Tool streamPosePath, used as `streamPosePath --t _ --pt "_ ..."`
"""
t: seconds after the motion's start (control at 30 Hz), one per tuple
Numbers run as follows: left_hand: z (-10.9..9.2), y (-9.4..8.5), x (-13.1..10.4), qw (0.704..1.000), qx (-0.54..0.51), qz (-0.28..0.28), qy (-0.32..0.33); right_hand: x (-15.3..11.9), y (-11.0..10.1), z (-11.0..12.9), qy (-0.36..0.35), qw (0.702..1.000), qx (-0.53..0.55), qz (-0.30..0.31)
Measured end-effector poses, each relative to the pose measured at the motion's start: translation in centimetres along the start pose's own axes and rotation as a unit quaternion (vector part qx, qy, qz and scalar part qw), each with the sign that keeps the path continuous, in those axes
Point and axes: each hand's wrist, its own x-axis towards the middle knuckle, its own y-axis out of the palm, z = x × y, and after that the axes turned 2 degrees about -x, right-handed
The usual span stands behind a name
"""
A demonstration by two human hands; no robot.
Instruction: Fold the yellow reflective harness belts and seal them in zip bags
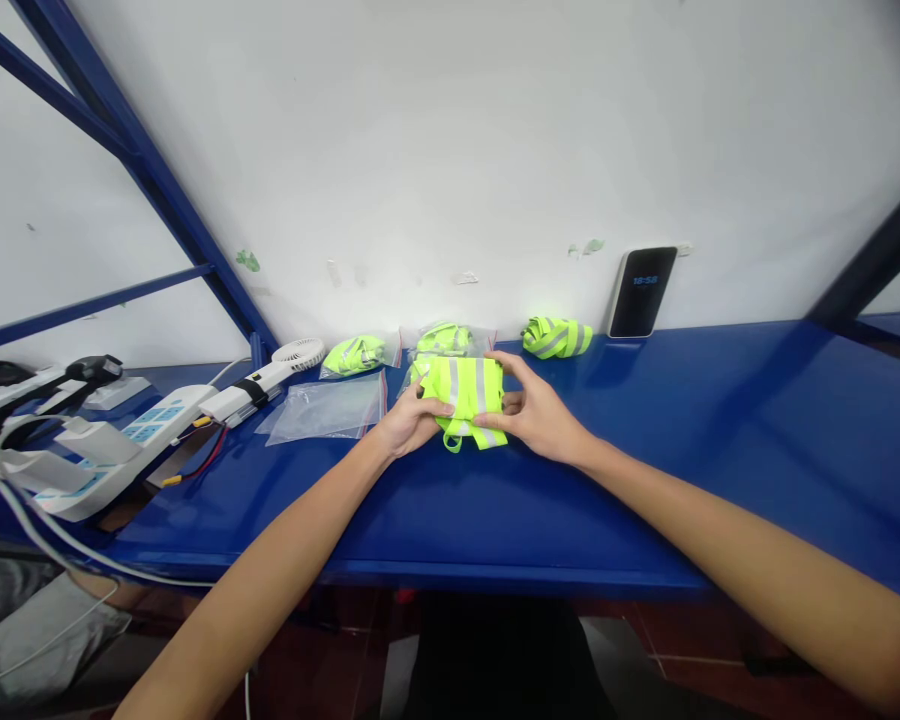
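Between my two hands is a folded reflective vest (pixel 465 388), neon yellow with silver stripes, held just over the blue table. My left hand (pixel 412 418) grips its left side, thumb on top. On the right side, my right hand (pixel 538 412) has its thumb in front and its fingers behind the bundle. A short loop of strap hangs from the lower edge. Behind it lies a clear bag with neon yellow material (pixel 445 339), partly covered by the vest. Left of my left hand are flat clear zip bags (pixel 326 408).
Another bagged neon bundle (pixel 355 354) and an unbagged rolled one (pixel 557 337) lie near the wall. A phone (pixel 643 292) leans there. A small fan (pixel 300 354), a power strip (pixel 131 450) and cables crowd the left of the blue table (pixel 645 480).
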Motion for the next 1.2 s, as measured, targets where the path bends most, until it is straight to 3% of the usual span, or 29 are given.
streamPosePath --t 0.1,0.2,0.33,0.43,0.53,0.8,0.97,1.2 --pt "0.0 -0.3 -0.1 1.0 0.008 0.03 0.001 -0.2 0.1 0.5 -0.029 1.0 -0.004 -0.012" --pt "0.2 -0.6 -0.2 0.999 0.015 0.042 -0.017 -0.2 0.0 0.9 -0.012 1.0 0.023 0.012" --pt "0.3 -0.8 -0.1 0.999 0.023 0.016 -0.027 0.1 0.0 0.5 0.043 0.993 0.105 0.017" --pt "0.2 -1.0 0.2 1.0 0.018 -0.018 -0.001 0.1 0.4 0.1 0.039 0.988 0.14 0.053" --pt "0.0 -1.0 0.5 0.999 0.008 -0.039 0.02 -0.2 0.6 0.2 -0.013 0.994 0.075 0.08" --pt "-0.7 -0.3 0.3 0.999 -0.013 -0.049 0.011 -0.7 0.6 0.7 -0.15 0.978 -0.147 -0.005" --pt "-0.7 -0.3 0.1 0.999 -0.005 -0.051 -0.003 -0.4 0.2 0.4 -0.15 0.97 -0.182 -0.053" --pt "0.0 -0.8 0.3 0.998 -0.012 -0.049 -0.046 -0.1 -0.4 -0.1 -0.13 0.973 -0.183 -0.054"
